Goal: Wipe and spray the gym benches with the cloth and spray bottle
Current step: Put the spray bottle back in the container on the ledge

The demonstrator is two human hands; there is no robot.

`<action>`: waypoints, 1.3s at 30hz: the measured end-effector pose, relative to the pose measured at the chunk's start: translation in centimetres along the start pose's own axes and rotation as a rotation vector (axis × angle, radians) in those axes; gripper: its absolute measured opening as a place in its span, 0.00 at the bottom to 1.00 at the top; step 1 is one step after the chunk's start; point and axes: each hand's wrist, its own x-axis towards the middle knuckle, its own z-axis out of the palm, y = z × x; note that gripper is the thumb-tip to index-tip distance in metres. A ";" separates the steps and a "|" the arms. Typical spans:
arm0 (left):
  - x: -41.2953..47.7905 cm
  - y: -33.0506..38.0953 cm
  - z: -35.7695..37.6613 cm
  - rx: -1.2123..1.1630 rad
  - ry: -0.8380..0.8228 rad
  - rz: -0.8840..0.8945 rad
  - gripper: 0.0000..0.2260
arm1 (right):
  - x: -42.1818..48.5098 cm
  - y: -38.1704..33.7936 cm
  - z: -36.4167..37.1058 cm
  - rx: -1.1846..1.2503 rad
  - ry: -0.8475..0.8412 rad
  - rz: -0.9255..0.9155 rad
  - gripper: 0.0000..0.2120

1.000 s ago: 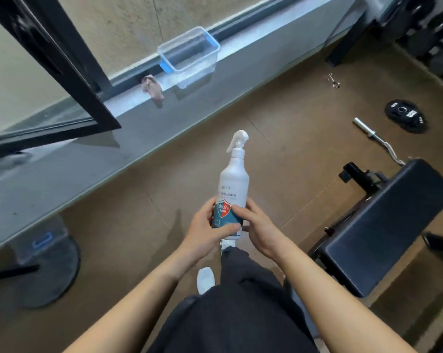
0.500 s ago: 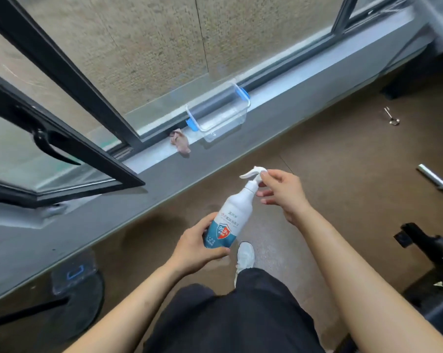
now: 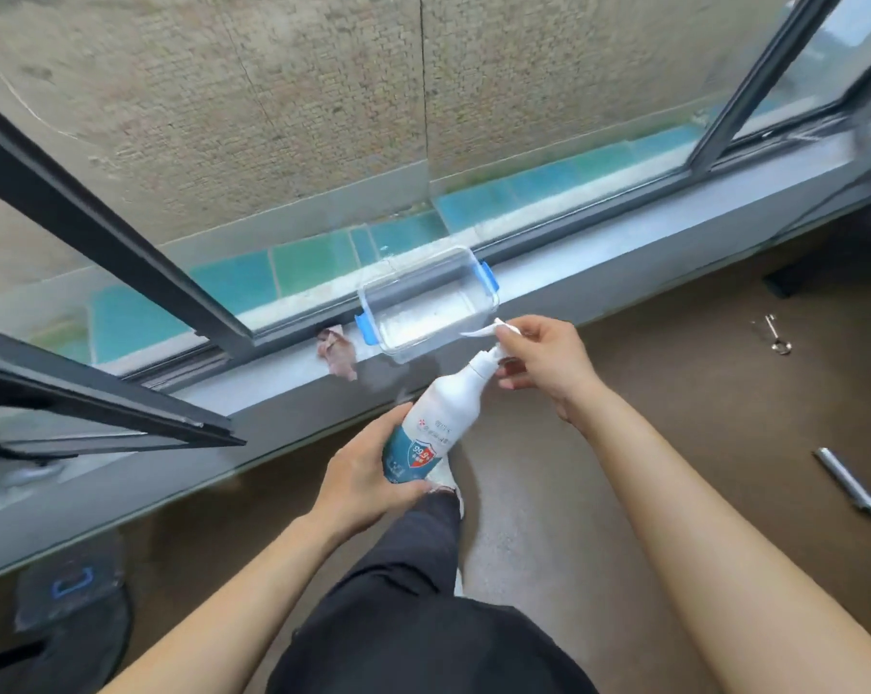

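– Hands?
– Both busy: left hand [image 3: 368,473] grips the spray bottle [image 3: 443,413] low on its body, round the label; right hand [image 3: 543,363] pinches the sprayer head [image 3: 481,333] from above, fingers curled on it.
– Bottle position?
– Dead centre, held off the floor in front of the person's leg. It's tilted, head toward 1 o'clock, just short of the clear tub [image 3: 428,303] on the window sill [image 3: 623,273].
– Something to wipe with?
– Not in either hand. There's a pinkish crumpled rag [image 3: 337,354] on the sill, at 11 o'clock from the bottle, just beside the tub's left clip. Probably the one for the job; can't confirm.
– Benches?
– None in view. The camera faces the window at 12 o'clock. The floor [image 3: 673,418] out at 3 o'clock has a metal bar [image 3: 854,493] and a small metal clip [image 3: 776,338], nothing relevant.
– Progress, then?
– My read: setup only. The head looks like it's being twisted or the nozzle set; can't tell which. No spray visible, no wiping, no surface to judge.
– Remaining?
– Basically everything: finish with the head, pick up the rag, turn to a bench, spray, wipe, repeat for each bench.
– Risk?
– A tilted bottle with a loosened head could spill. That's a guess only.
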 end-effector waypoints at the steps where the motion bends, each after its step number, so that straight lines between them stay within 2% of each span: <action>1: 2.0 -0.1 -0.2 -0.019 0.016 0.001 0.41 | 1.6 -1.2 0.0 -0.008 0.002 -0.027 0.11; 5: 10.8 -0.4 -1.1 -0.096 0.090 -0.014 0.40 | 8.0 -6.4 0.5 -0.052 -0.022 -0.089 0.06; 8: 17.1 -0.6 -1.5 -0.126 0.135 -0.041 0.35 | 12.7 -9.4 0.8 -0.125 -0.084 -0.128 0.02; 14: 25.7 -2.4 -2.4 -0.159 0.091 -0.222 0.29 | 21.9 -12.0 1.9 -0.371 -0.149 -0.243 0.02; 20: 26.2 -3.6 -1.7 -0.240 0.117 -0.421 0.19 | 32.5 -10.6 3.2 -0.690 -0.238 -0.315 0.01; 27: 24.0 -1.4 1.4 -0.420 0.341 -0.705 0.15 | 39.8 -5.7 5.4 -1.127 -0.619 -0.388 0.05; 32: 23.9 -0.4 3.6 -0.501 0.430 -0.818 0.15 | 40.6 -2.2 5.0 -1.354 -0.780 -0.573 0.04; 35: 23.7 -0.2 4.3 -0.547 0.475 -0.870 0.15 | 40.0 -0.7 5.0 -1.350 -0.834 -0.648 0.07; 39: 23.0 -1.3 3.9 -0.583 0.507 -0.919 0.13 | 38.9 -0.8 5.8 -1.277 -0.764 -0.543 0.08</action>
